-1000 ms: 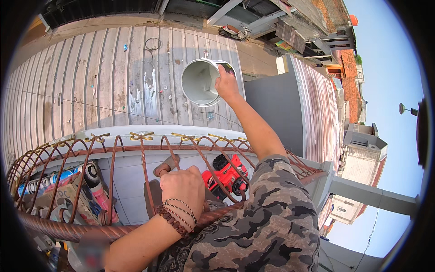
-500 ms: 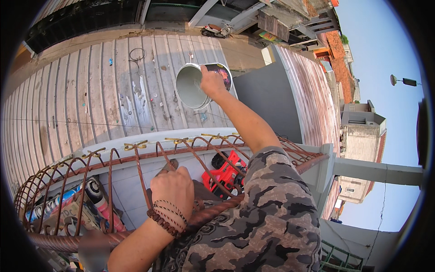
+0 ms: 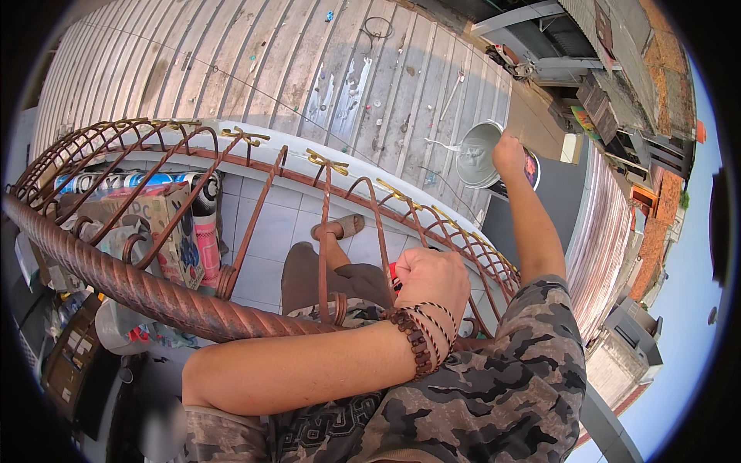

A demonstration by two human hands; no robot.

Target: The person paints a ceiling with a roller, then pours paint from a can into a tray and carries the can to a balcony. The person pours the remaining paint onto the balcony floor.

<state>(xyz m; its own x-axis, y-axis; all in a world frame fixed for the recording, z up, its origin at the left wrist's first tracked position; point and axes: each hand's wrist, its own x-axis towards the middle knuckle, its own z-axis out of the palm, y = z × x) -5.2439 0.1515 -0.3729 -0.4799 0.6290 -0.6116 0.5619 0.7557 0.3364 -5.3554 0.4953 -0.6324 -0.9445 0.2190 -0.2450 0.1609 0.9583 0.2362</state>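
Gripping the rust-brown railing [image 3: 154, 297] close below the camera, the left hand [image 3: 432, 282] is curling its fingers shut around one of the thin upright bars, a beaded and braided wristband sitting at the wrist. Compared with a second ago the view is swinging left and down: the red power drill that was showing beside this hand is now almost hidden behind the fist, only a sliver of red peeking out, and the person's own leg and sandalled foot [image 3: 340, 228] are coming into sight on the pale tiled floor [image 3: 270, 224] inside the rail. By my reading the body is leaning further over the edge, with the left hand serving as the anchor.

Further out, the right arm is stretching past the railing's scrolled top, and the right hand [image 3: 509, 150] is closing on the rim of the grey metal bucket [image 3: 477, 154], which is hanging out over the corrugated roof [image 3: 231, 69]. It was centred in the earlier views and is now sitting up toward the right.

Room is tight: the rail's gold-tipped curls are crowding the arm, cans and a cardboard box [image 3: 166, 231] are filling the left corner, and beyond the roof edge the drop to the street is opening.
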